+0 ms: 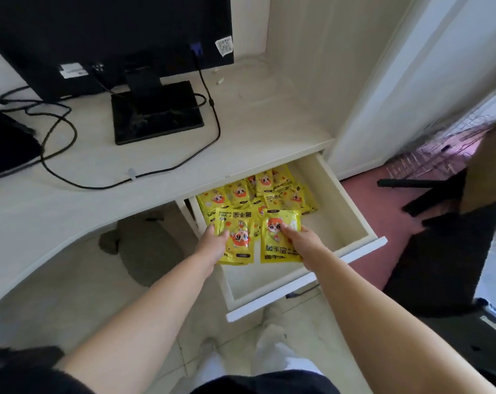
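Together, left hand [212, 245] and right hand [300, 243] grip 暖手宝 packets [272, 245].

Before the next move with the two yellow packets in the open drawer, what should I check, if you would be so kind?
1. Left hand grips the left packet: ok.
2. Right hand holds the right packet: ok.
3. Only one packet in each hand: cannot tell; the edges may hide a second.
4. The two held packets sit apart, not overlapping: ok.
5. Drawer is pulled out far enough to clear the desk edge: ok.
6. Cable lies on the desk, away from the drawer opening: ok.
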